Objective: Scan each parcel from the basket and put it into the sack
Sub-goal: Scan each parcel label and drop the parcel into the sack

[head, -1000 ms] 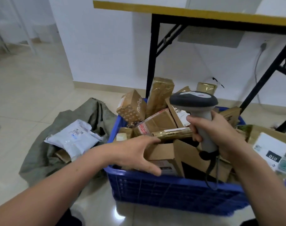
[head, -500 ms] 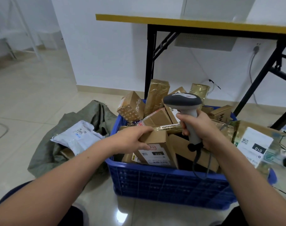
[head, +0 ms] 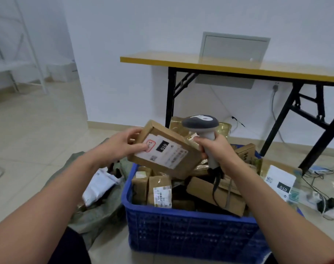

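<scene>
1. The left hand (head: 118,149) grips a flat cardboard box (head: 168,155) by its left end. The thumb presses on the white label and the fingers curl over the far edge. The box is tilted in the air above the basket, with its label, printed "010", facing up.
2. The right hand (head: 218,151) is wrapped round the handle of a grey barcode scanner (head: 200,122). The scanner's head sits just above the box's upper right edge, and its dark cable (head: 215,187) hangs down into the basket.
3. The blue plastic basket (head: 191,229) stands on the tiled floor, crowded with parcels. There are brown cartons, one upright carton with a barcode label (head: 160,191) near the front, and gold padded envelopes (head: 224,128) at the back.
4. A parcel with a large white "010" label (head: 279,182) leans at the basket's right corner. I cannot tell whether it is inside.
5. Left of the basket and touching it, the grey-green sack (head: 97,212) lies crumpled on the floor. A white poly mailer (head: 99,184) lies in its opening.
6. Behind stands a table (head: 238,66) with a yellow top and black folding legs, against a white wall.
</scene>
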